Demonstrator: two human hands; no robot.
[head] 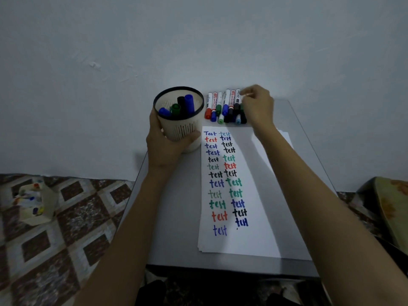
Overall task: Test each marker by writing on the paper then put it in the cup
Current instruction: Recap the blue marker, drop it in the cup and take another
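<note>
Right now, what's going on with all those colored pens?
A person is testing markers. The left hand grips the cup, which holds a few capped markers: blue, green and black. The right hand reaches to the right end of the row of markers lying at the far side of the table; whether it has one pinched is unclear. The paper carries two columns of "test" in several colours.

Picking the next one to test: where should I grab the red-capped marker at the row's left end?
Pinch the red-capped marker by its white barrel, from above and the left: it lies flat, with the blue-capped marker close against its right.
</note>
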